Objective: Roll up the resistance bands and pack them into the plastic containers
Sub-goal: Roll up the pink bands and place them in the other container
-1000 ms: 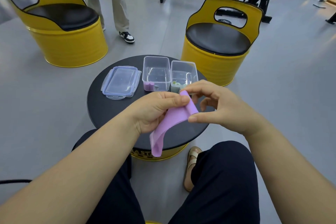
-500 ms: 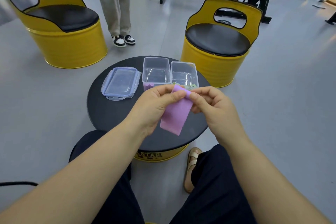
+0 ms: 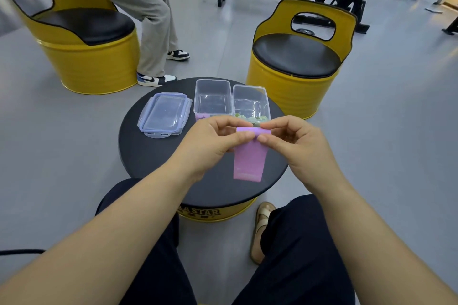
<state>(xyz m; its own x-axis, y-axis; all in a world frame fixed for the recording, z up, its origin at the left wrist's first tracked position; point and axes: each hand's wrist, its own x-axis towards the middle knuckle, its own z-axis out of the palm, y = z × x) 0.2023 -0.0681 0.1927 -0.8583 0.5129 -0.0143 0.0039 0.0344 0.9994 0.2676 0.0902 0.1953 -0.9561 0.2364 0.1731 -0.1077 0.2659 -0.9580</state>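
Looking down from my head, I hold a purple resistance band above the round black table. Its top edge is curled into a small roll. My left hand pinches the roll's left end between thumb and fingers, and my right hand pinches the right end the same way. The rest of the band hangs flat below. Behind my hands two clear tubs stand side by side: the left container has purple rolls in it, the right container green rolls. A clear lid lies just left of them.
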